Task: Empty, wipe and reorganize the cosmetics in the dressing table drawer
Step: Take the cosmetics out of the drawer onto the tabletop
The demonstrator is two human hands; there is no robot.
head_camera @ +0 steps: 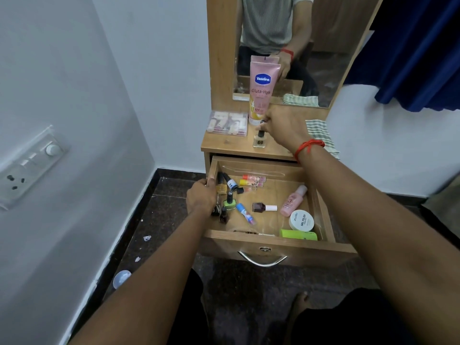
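Note:
The wooden drawer (321,202) stands pulled out, with several cosmetics inside: nail polish bottles (229,204), lip balm sticks (251,180), a pink bottle (292,201), a white nail polish remover jar (301,220) and a green tube (298,234). My left hand (201,196) grips the drawer's left wall. My right hand (282,125) is over the tabletop (224,145) and pinches a small dark-capped item just above a clear nail polish bottle (259,140). A pink Vaseline tube (262,88) stands behind it.
A clear plastic box of small cosmetics (227,123) lies at the tabletop's left. A striped cloth (319,134) lies at its right, under the mirror (286,46). A blue curtain (418,53) hangs to the right; a switchboard (29,165) is on the left wall.

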